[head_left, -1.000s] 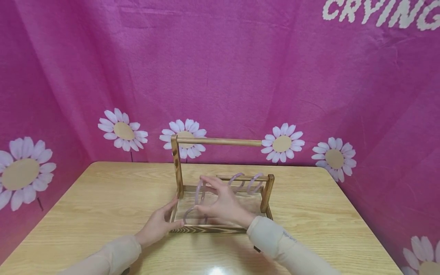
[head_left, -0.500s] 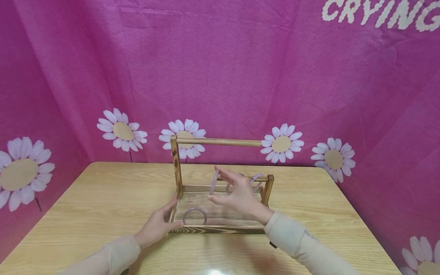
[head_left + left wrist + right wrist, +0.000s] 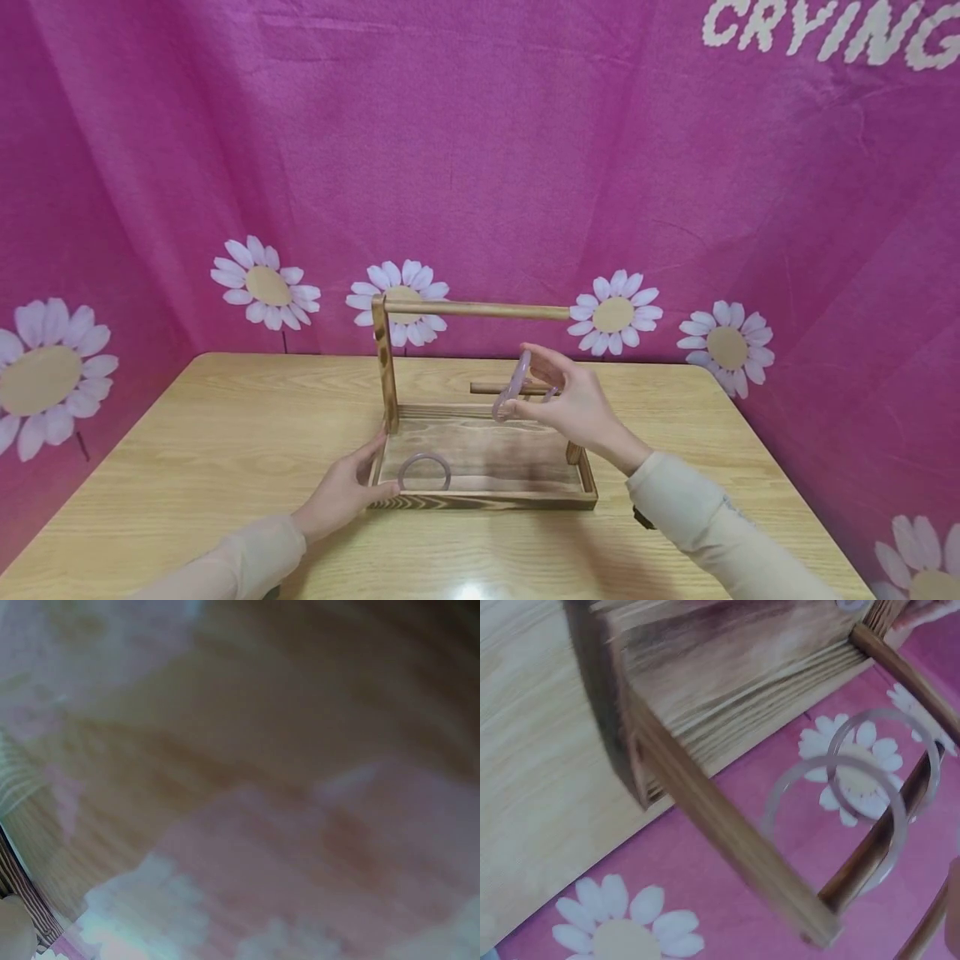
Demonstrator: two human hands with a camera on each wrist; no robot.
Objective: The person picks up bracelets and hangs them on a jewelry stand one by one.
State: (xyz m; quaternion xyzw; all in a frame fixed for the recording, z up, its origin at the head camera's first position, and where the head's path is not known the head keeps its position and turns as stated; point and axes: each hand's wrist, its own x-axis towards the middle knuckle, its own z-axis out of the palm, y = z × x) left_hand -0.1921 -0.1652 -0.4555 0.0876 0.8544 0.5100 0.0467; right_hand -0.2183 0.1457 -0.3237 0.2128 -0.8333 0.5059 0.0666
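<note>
Right hand (image 3: 581,408) holds lavender bangle (image 3: 513,388), thumb spread from fingers across its width; bangle left of palm, long axis slanting crosswise to lower rod (image 3: 486,388). Rod's free end shows left of bangle; threading unclear. Left hand (image 3: 347,492), farther from rod, lies against wooden tray (image 3: 487,501).

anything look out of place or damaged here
One purple ring sits loose in the tray near its front left corner, perhaps out of place since two others hang on the lower rod. I see no spill or damage.
</note>
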